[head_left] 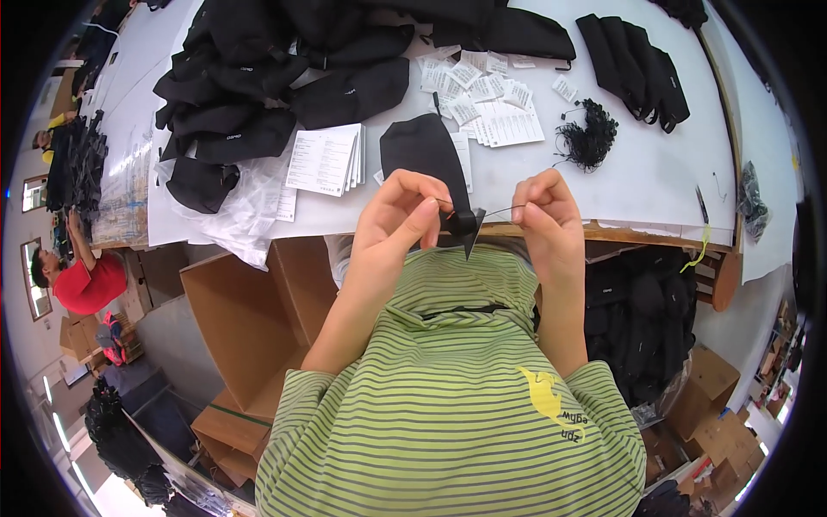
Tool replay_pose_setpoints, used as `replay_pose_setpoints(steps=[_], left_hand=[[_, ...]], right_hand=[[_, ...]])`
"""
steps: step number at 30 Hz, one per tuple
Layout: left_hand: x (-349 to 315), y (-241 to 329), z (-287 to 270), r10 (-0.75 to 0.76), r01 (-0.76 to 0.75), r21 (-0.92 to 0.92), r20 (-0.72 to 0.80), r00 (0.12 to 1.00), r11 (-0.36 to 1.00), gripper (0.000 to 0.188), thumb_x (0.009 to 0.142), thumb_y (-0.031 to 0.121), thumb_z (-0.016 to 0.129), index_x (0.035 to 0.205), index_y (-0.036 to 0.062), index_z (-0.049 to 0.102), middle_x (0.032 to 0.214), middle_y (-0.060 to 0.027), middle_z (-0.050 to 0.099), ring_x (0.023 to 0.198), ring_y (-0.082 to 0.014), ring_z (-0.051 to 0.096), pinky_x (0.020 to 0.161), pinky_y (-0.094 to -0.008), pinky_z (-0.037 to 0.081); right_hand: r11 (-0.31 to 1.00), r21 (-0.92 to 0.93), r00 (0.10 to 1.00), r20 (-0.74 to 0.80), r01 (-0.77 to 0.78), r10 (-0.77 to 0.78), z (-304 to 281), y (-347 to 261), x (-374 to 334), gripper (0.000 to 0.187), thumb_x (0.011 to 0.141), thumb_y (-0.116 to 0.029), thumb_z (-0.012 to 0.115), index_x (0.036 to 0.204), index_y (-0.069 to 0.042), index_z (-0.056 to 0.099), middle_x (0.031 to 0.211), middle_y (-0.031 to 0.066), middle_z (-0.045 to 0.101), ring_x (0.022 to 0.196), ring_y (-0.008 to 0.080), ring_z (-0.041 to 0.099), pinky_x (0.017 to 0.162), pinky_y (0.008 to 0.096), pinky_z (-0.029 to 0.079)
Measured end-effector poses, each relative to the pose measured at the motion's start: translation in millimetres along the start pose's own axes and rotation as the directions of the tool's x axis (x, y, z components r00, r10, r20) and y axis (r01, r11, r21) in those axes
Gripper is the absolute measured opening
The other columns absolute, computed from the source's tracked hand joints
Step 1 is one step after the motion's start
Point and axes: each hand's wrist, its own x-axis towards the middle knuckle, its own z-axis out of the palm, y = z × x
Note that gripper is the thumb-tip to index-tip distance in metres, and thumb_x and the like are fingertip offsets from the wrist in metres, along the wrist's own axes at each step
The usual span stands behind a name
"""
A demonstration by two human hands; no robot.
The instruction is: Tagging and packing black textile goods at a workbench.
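Note:
My left hand (398, 215) and my right hand (549, 214) are raised at the table's front edge, thumb and fingers pinched. A thin black string (500, 211) runs between them, my right fingertips closed on one end and my left fingertips on the other side. A small dark hang tag (472, 238) hangs from the string between the hands. Right beside it is the black strap end of a black fabric pouch (420, 151), which lies on the table just beyond my hands. Part of the string is hidden behind my left fingers.
On the white table (637, 194) lie a heap of black pouches (233, 95), printed leaflets (323, 161), white paper slips (482, 86), a bundle of black strings (587, 136) and scissors (702, 207). An open cardboard box (241, 319) stands below left. A person in red (89, 283) is far left.

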Motion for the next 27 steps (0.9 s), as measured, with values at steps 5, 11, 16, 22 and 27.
replay_pose_setpoints(steps=[5,11,16,22,27], left_hand=[[4,5,9,-0.078,0.079,-0.025,0.046,0.996,0.997,0.011,0.091,0.01,0.061,0.097,0.0016,0.058,0.073,0.0025,0.053,0.058,-0.0017,0.041,0.054,-0.0171,0.031],[4,4,19,0.054,-0.021,0.359,-0.081,0.995,0.933,0.009,0.084,0.006,0.069,0.092,0.0009,0.067,0.053,0.0114,0.036,0.049,0.0032,0.027,0.046,-0.018,0.017],[1,4,23,0.08,-0.041,0.435,-0.071,0.994,0.9,0.009,0.082,0.004,0.07,0.09,0.001,0.067,0.051,0.0127,0.032,0.047,0.0031,0.023,0.046,-0.0191,0.014],[0,1,22,0.041,0.006,0.425,-0.102,0.994,0.905,0.007,0.081,0.003,0.07,0.087,0.0009,0.066,0.05,0.0123,0.032,0.047,0.0035,0.023,0.046,-0.0197,0.013],[-1,2,21,0.023,0.031,0.428,-0.122,0.992,0.903,0.007,0.081,0.004,0.07,0.085,0.0011,0.066,0.049,0.0126,0.03,0.047,0.0033,0.022,0.046,-0.02,0.013]], right_hand=[[0.992,0.123,0.996,0.09,-0.012,0.001,-17,-2,0,0.015,0.087,-0.005,0.063,0.095,-0.005,0.05,0.087,0.0085,0.062,0.082,0.0127,0.058,0.074,0.0234,0.044],[0.993,0.109,0.992,0.125,-0.035,0.021,-5,3,0,0.012,0.091,-0.008,0.059,0.098,-0.005,0.051,0.095,0.0125,0.065,0.088,0.0154,0.062,0.075,0.0248,0.047],[0.996,-0.045,0.997,0.02,-0.072,0.073,7,-1,1,0.014,0.091,-0.007,0.06,0.103,-0.004,0.053,0.092,0.0089,0.065,0.084,0.0131,0.062,0.073,0.025,0.048],[0.99,-0.12,0.998,0.0,-0.067,0.068,20,-3,-1,0.019,0.088,0.0,0.061,0.105,-0.002,0.053,0.09,0.0048,0.061,0.085,0.0118,0.061,0.077,0.0256,0.051],[0.993,-0.115,0.999,0.022,-0.04,0.043,22,0,0,0.018,0.089,0.0,0.06,0.105,-0.001,0.053,0.094,0.0056,0.06,0.086,0.0117,0.061,0.079,0.0272,0.053]])
